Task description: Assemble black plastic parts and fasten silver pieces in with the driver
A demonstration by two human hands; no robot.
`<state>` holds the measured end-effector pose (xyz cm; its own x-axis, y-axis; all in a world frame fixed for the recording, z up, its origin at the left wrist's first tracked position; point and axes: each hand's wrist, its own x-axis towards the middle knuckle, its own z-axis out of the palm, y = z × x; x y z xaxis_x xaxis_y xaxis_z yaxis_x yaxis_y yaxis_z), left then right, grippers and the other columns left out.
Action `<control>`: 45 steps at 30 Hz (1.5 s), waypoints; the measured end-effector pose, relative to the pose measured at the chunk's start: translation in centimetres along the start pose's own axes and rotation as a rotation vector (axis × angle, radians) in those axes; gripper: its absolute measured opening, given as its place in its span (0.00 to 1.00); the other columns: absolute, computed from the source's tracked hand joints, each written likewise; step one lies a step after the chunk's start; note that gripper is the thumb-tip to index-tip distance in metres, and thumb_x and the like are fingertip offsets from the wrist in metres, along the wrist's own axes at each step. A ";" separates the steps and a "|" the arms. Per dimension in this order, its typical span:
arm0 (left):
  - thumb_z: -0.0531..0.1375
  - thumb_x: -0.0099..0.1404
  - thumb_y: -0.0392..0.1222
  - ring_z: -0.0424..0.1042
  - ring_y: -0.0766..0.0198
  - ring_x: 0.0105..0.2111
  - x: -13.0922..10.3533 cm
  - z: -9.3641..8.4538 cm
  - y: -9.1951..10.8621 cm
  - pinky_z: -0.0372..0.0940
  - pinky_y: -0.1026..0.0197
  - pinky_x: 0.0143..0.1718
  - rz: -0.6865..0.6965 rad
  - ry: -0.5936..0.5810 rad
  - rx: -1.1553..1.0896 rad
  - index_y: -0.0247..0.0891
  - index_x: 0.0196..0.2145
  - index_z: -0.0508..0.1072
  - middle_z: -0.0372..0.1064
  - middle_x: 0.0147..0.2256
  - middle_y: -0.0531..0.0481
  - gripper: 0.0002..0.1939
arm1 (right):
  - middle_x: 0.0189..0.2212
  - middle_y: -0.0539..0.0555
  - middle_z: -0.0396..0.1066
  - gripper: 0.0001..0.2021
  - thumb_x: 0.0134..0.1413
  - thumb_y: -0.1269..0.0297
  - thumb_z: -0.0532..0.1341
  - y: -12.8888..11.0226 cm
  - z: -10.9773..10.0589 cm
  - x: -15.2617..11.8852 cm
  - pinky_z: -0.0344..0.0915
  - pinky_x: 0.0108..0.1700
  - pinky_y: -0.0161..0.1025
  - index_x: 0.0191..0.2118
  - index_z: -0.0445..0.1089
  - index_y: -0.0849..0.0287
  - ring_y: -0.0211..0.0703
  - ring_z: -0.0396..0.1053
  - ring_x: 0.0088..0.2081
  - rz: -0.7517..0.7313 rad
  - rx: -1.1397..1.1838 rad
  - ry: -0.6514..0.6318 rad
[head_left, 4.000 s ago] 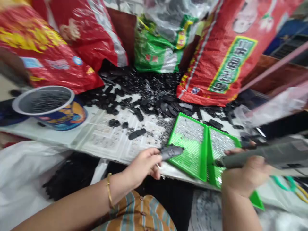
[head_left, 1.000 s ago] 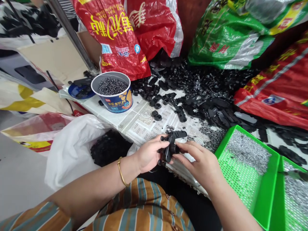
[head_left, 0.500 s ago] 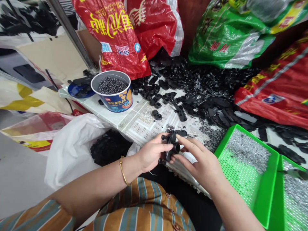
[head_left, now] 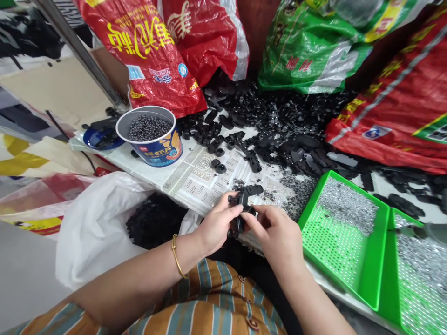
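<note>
A black plastic assembly (head_left: 240,208) with knobs on its side and a flat arm at the top is held over the table's front edge. My left hand (head_left: 219,222) is closed around it, thumb across its front. From the other side, the thumb and fingers of my right hand (head_left: 275,228) pinch a part at its right side, partly hidden by the fingertips. Behind the hands, small dark bits (head_left: 296,193) and loose black plastic parts (head_left: 253,160) lie on the patterned tabletop (head_left: 202,186).
To the left stands a paper tub (head_left: 159,151) of small dark pieces beside a blue dish (head_left: 99,139). Green perforated trays (head_left: 380,260) with silvery pins are at the right. Red sacks (head_left: 164,83) and a green sack (head_left: 307,56) line the back. A white sack (head_left: 94,232) hangs lower left.
My right hand's fingers have gone from spread apart to pinching at the assembly's right side. The assembly has turned a little in my left hand. The whole view has shifted slightly.
</note>
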<state>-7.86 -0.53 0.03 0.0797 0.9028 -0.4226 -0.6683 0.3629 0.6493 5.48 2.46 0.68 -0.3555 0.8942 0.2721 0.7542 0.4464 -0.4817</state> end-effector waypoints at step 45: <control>0.61 0.56 0.46 0.68 0.67 0.26 0.1 5.5 -3.3 0.67 0.62 0.30 -0.304 -0.052 0.378 0.31 0.36 0.72 0.71 0.36 0.45 0.15 | 0.14 0.47 0.63 0.18 0.49 0.50 0.53 11.7 -14.5 -5.7 0.58 0.20 0.38 0.32 0.67 0.61 0.37 0.61 0.15 0.246 0.508 1.234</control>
<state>-1.63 -0.41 1.33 0.2729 0.7498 -0.6028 -0.2948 0.6616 0.6895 24.36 2.06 5.57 0.6824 0.4587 0.5691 0.3455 0.4837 -0.8041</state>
